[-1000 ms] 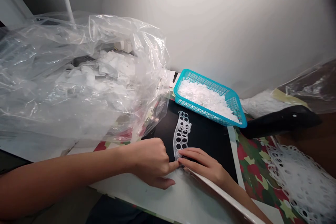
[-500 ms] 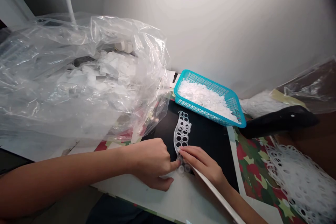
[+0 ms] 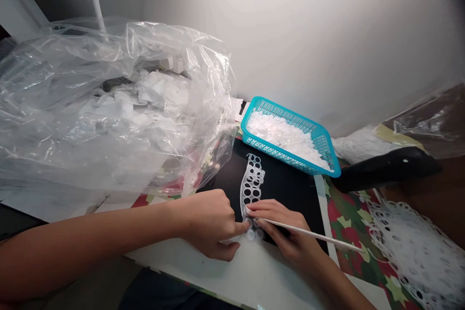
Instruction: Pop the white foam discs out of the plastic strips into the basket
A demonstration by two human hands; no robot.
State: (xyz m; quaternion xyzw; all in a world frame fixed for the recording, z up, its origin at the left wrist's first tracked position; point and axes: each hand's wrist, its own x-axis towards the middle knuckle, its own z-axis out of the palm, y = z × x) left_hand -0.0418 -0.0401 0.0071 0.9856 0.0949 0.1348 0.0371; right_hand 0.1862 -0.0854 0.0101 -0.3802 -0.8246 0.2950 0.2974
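Note:
A pale translucent strip with rows of round holes [image 3: 251,189] lies on a black mat [image 3: 290,193]. At its near end several small round translucent pieces [image 3: 250,234] fill the holes. My left hand [image 3: 212,225] presses its outstretched index fingertip on the strip there; the thumb stands apart and the other fingers are curled, holding nothing. My right hand [image 3: 286,227] pinches a thin white stick [image 3: 316,235] between thumb and fingers. Its fingertips touch the strip just beside my left index finger. The stick's tip is hidden by the fingers.
Behind the mat stands a blue plastic basket [image 3: 290,157] of small white pieces. A large clear plastic bag [image 3: 119,121] with white scraps fills the left. To the right lie a black object [image 3: 388,169] and a heap of holed strips [image 3: 421,252].
My right hand has turned, swinging the white stick's outer end up and to the right. My left hand stays pressed on the strip, nearly unmoved.

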